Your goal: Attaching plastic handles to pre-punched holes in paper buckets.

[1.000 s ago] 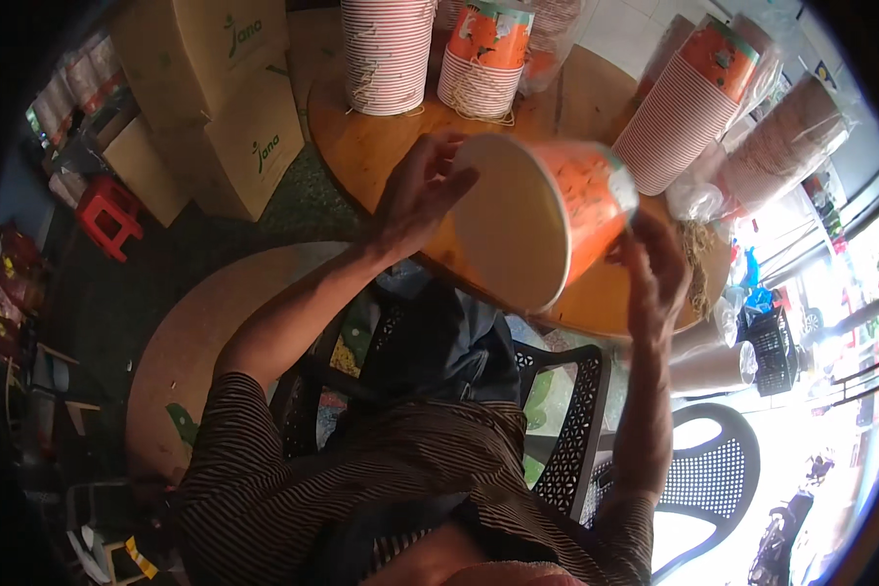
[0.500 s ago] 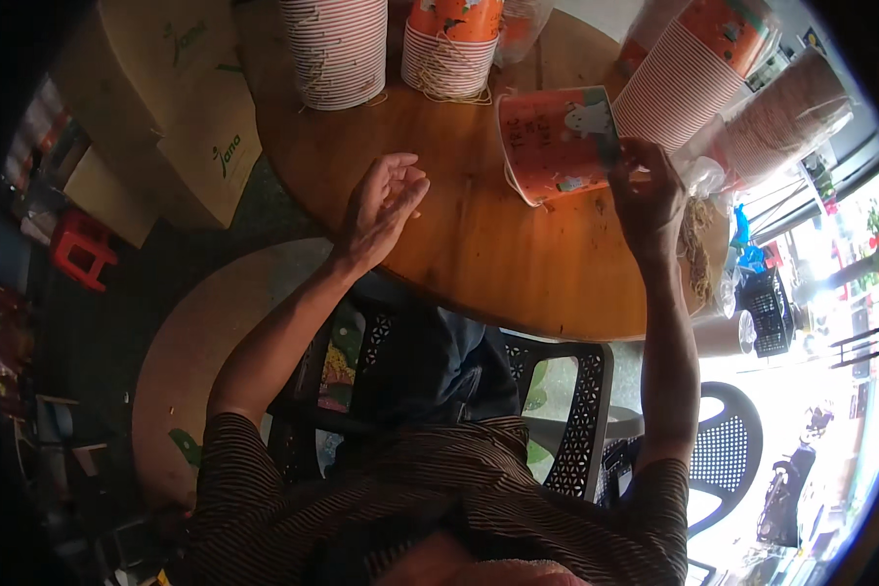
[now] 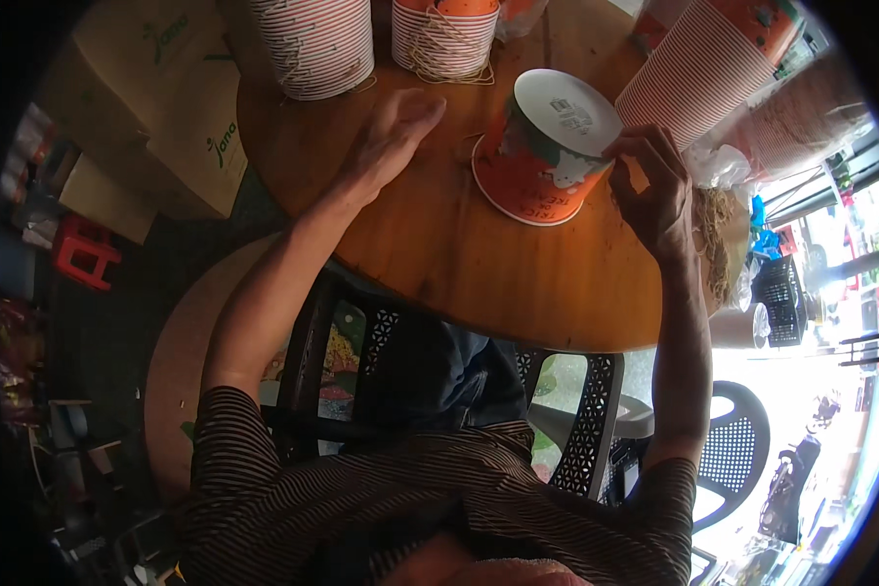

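The bucket [image 3: 542,156], now turned bottom up, seems supported by the table [image 3: 439,254]; left hand [image 3: 389,139] is spread, whether right hand [image 3: 666,200] pinches it, I cannot tell.

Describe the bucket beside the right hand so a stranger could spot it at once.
On the wooden table, look just left of the right hand. The orange bucket there is upside down, white base up and wide rim below. Unlike the nested stacks nearby, it is on its own.
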A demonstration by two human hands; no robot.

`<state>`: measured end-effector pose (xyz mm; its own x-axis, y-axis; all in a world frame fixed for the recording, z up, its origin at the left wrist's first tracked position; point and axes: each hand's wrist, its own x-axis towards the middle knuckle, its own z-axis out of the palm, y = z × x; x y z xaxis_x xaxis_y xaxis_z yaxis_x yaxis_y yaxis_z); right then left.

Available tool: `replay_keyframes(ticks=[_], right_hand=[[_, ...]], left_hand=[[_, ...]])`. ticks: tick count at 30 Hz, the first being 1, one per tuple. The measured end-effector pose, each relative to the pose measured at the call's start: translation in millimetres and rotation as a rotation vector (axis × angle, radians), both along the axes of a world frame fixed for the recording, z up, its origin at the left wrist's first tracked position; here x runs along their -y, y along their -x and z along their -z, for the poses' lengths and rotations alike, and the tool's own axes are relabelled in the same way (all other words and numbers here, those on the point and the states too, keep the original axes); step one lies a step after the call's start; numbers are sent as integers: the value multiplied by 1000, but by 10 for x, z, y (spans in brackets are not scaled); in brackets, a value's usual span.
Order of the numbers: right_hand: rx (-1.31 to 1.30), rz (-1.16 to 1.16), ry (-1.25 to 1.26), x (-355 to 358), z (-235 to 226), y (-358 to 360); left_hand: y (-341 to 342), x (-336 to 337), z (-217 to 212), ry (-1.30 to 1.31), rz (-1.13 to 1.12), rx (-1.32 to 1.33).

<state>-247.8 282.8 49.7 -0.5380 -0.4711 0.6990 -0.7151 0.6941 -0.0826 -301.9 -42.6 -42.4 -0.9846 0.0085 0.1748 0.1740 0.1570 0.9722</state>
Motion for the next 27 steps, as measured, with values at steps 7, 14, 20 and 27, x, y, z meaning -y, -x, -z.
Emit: replay_keyframes(ticks=[7, 14, 20, 27], right_hand=[[79, 19, 250, -197, 151, 162], [470, 142, 702, -277, 182, 254], [634, 162, 671, -263, -100, 357], [869, 87, 479, -583, -475, 500]], left_hand=[[161, -284, 3, -503, 382, 315], [238, -509, -125, -581, 574, 157], [342, -520, -187, -283, 519, -55], [71, -344, -446, 806, 138, -767]])
